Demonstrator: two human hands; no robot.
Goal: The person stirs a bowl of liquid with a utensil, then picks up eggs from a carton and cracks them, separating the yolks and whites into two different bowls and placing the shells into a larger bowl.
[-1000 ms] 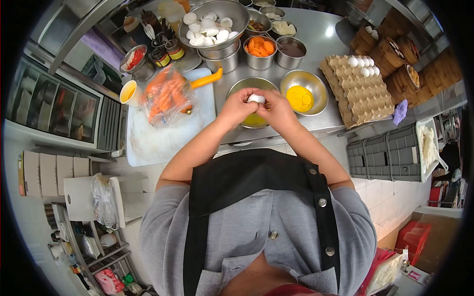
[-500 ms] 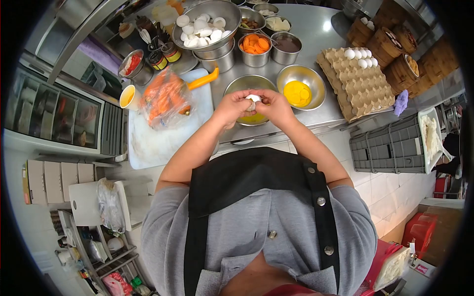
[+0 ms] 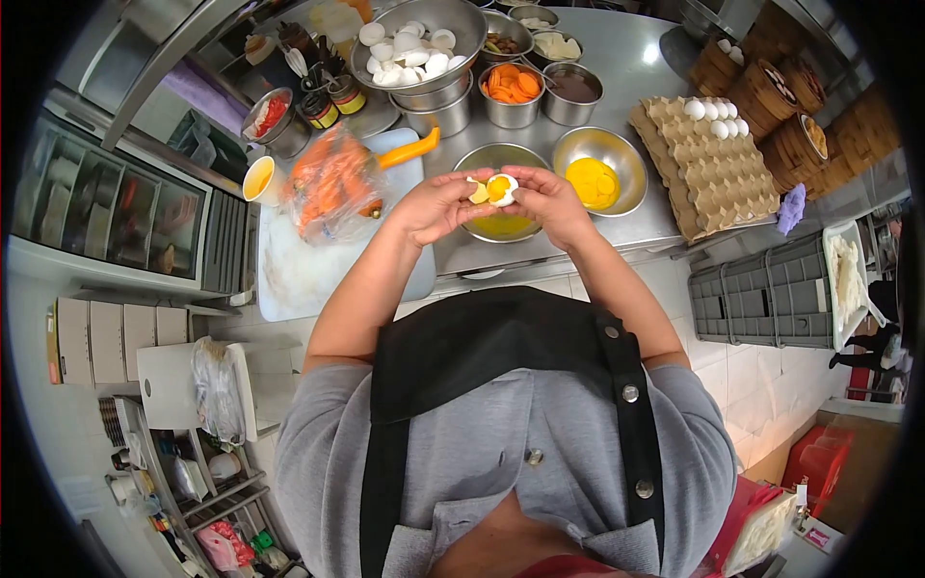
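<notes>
My left hand (image 3: 436, 207) and my right hand (image 3: 553, 204) are side by side over a steel bowl (image 3: 499, 154) that has yellow liquid in it. Each holds a half of a cracked eggshell between its fingers. The right-hand shell (image 3: 502, 189) is white outside, with a yellow yolk showing in it. In my left fingers the shell half (image 3: 477, 190) shows a yellowish inside. Just right of this bowl stands another steel bowl (image 3: 631, 164) with yolks in it.
Whole eggs (image 3: 718, 118) sit on a cardboard tray (image 3: 708, 188) at the right. A colander (image 3: 465, 29) holds eggshells. Bagged carrots (image 3: 332, 188) and an orange-handled tool (image 3: 409, 149) lie on a white board (image 3: 308, 284). Sliced carrots fill a steel pot (image 3: 511, 114).
The egg between my hands has been split into two halves, and its yolk now shows. My hands have moved slightly apart. The whole view has shifted a little.
</notes>
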